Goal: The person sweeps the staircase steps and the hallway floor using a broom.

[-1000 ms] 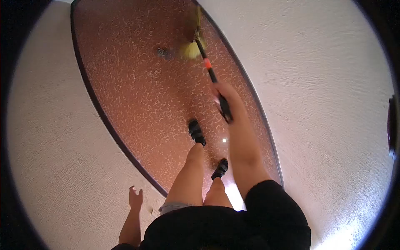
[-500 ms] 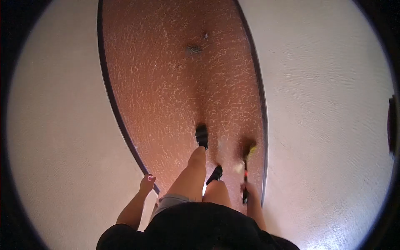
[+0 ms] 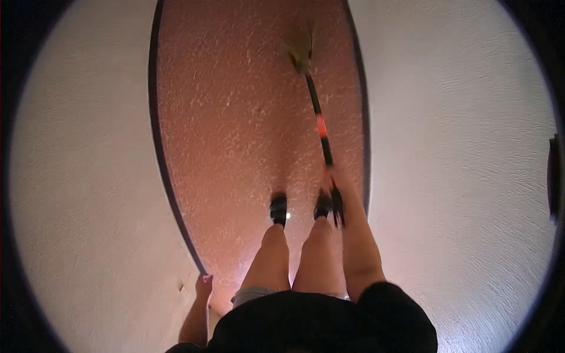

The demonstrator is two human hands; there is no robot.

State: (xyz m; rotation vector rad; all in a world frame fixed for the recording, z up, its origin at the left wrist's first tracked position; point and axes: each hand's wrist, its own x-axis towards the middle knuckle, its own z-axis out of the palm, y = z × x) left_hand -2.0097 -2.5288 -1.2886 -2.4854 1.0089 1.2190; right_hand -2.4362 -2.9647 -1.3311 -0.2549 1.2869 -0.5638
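Seen from above, a person in a black shirt stood on a reddish-brown floor with pale veining, between two pale textured walls edged with dark skirting; the right arm reached forward, and the right hand, blurred, had its fingers wrapped around the black handle of a broom; the handle bore an orange-red band, and its lower end lay in view just beside the right shoe.

The broom slanted ahead of the feet, its yellowish, blurred bristles farthest out, right of the floor's middle; whether they touched the floor could not be told.

The left hand hung low beside the left wall, well apart from the broom; it was too small to tell how far its fingers were open or whether they held anything.
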